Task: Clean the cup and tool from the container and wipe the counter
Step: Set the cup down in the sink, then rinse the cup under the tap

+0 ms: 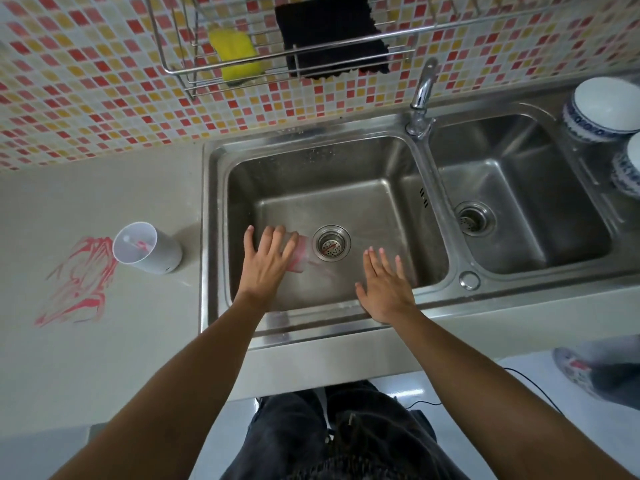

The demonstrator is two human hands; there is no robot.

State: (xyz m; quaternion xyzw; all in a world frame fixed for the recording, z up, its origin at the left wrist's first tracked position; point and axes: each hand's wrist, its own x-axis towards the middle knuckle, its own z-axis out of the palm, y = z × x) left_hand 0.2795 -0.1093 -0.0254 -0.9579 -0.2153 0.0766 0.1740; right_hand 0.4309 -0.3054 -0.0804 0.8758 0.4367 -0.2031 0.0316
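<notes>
left hand [266, 263] spread over clear red-stained plastic cup [300, 256] in steel sink [214, 202] | right hand [386, 289] spread, empty | risk: ungripped cup rolling away

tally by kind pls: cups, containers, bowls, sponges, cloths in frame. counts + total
cup: 1
container: 1
bowls: 2
sponge: 1
cloth: 1
Total: 6
</notes>
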